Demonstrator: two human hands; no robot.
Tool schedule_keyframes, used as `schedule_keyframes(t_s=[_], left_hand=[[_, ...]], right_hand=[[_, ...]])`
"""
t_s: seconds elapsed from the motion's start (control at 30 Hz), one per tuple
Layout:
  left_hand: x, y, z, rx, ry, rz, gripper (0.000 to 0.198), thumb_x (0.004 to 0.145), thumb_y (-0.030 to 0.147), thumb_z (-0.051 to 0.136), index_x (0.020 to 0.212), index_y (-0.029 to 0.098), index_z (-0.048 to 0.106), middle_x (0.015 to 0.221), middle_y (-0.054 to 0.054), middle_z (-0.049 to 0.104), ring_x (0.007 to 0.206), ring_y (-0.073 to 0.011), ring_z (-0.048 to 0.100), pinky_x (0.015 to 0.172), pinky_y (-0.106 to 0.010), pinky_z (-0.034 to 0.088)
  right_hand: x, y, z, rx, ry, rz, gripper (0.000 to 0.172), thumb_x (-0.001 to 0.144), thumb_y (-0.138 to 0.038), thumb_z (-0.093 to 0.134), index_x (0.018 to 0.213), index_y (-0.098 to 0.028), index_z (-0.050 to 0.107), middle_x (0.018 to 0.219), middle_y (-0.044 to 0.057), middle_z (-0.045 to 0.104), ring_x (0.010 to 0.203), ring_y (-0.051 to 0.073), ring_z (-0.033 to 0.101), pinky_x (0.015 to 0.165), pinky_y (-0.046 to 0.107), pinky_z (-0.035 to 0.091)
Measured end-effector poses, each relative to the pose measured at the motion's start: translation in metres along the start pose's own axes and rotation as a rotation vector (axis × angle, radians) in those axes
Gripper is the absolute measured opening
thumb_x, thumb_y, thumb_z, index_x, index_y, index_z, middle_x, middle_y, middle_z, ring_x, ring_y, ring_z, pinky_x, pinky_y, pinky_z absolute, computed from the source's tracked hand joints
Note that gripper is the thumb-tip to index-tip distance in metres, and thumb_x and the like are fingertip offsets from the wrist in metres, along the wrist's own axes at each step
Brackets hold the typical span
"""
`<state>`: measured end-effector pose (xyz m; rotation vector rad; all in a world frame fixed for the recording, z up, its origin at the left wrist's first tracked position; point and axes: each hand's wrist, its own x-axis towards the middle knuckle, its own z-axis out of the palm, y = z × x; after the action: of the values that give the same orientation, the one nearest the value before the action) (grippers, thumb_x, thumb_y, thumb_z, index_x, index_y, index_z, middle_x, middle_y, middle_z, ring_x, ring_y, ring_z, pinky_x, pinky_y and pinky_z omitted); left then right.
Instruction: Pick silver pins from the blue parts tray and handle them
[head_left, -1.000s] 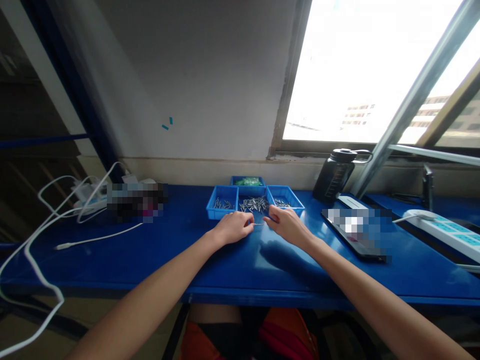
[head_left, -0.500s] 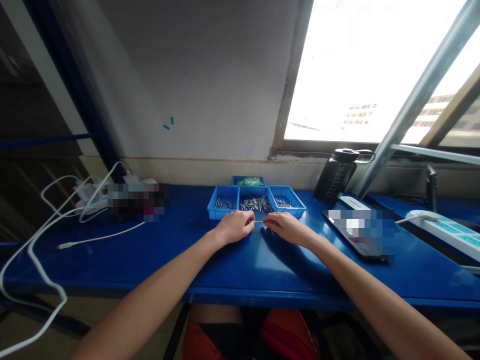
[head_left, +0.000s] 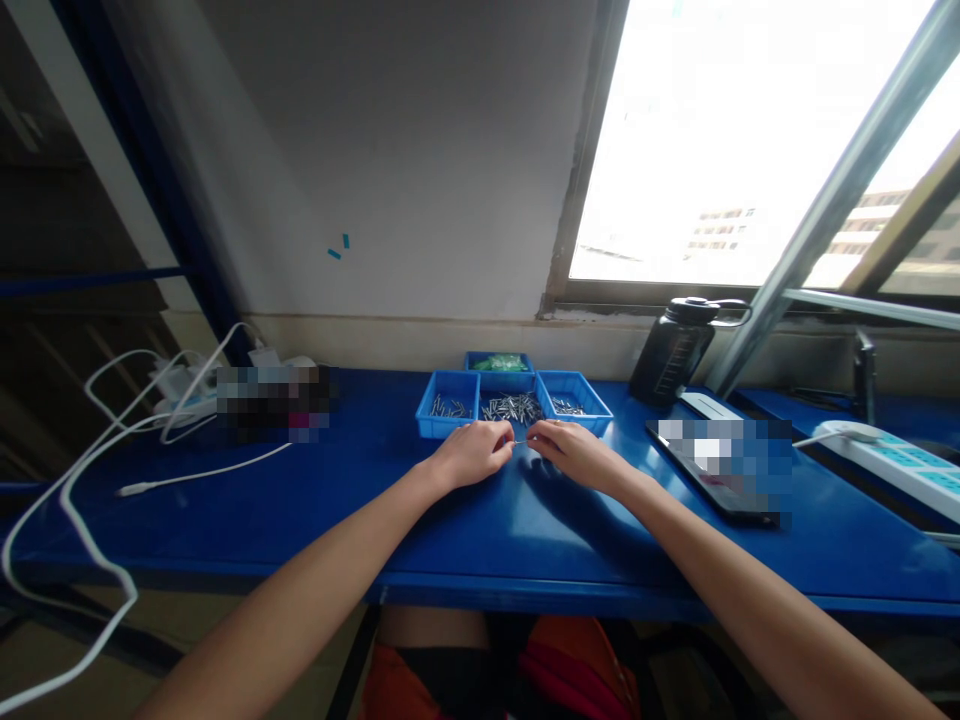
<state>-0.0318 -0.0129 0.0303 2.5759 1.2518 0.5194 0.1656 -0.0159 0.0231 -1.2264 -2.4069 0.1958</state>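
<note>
Both my hands rest on the blue table (head_left: 300, 500) just in front of three small blue trays. My left hand (head_left: 471, 452) is curled, its fingertips pinching a thin metal pin (head_left: 519, 441). My right hand (head_left: 571, 450) is also curled, its fingertips meeting the other end of that pin. The middle tray (head_left: 511, 410) holds a heap of silver metal pins. The left tray (head_left: 448, 409) and the right tray (head_left: 570, 405) hold fewer metal parts. Behind them a fourth tray (head_left: 498, 363) holds green pieces.
A dark water bottle (head_left: 673, 350) stands at the back right by the window. A black flat device (head_left: 716, 462) lies to the right, with a white power strip (head_left: 889, 455) beyond it. White cables (head_left: 142, 420) and chargers lie at the left. The wall is close behind the trays.
My right hand has drawn in from the right tray towards my left hand, so the fingertips of both now meet at the small pin. The view has shifted slightly.
</note>
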Motion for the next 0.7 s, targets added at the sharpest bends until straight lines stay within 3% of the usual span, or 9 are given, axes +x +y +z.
schedule_keyframes(t_s=[0.4, 0.7], left_hand=[[0.002, -0.006, 0.003, -0.03, 0.085, 0.077, 0.024, 0.085, 0.034, 0.042, 0.093, 0.02, 0.06, 0.085, -0.002, 0.061, 0.075, -0.0152, 0.056, 0.064, -0.024, 0.041], [0.003, -0.002, 0.005, -0.149, 0.088, 0.179, 0.019, 0.082, 0.029, 0.046, 0.091, 0.02, 0.061, 0.084, 0.0, 0.06, 0.07, -0.0112, 0.055, 0.068, -0.022, 0.042]], right_hand=[[0.0, -0.003, -0.003, 0.102, -0.009, -0.049, 0.021, 0.088, -0.025, 0.04, 0.084, -0.017, 0.058, 0.074, 0.002, 0.06, 0.066, 0.012, 0.052, 0.061, 0.023, 0.038], [0.001, -0.002, 0.007, 0.025, -0.063, -0.125, 0.026, 0.089, -0.028, 0.038, 0.078, -0.016, 0.058, 0.07, 0.003, 0.058, 0.062, 0.012, 0.05, 0.058, 0.022, 0.035]])
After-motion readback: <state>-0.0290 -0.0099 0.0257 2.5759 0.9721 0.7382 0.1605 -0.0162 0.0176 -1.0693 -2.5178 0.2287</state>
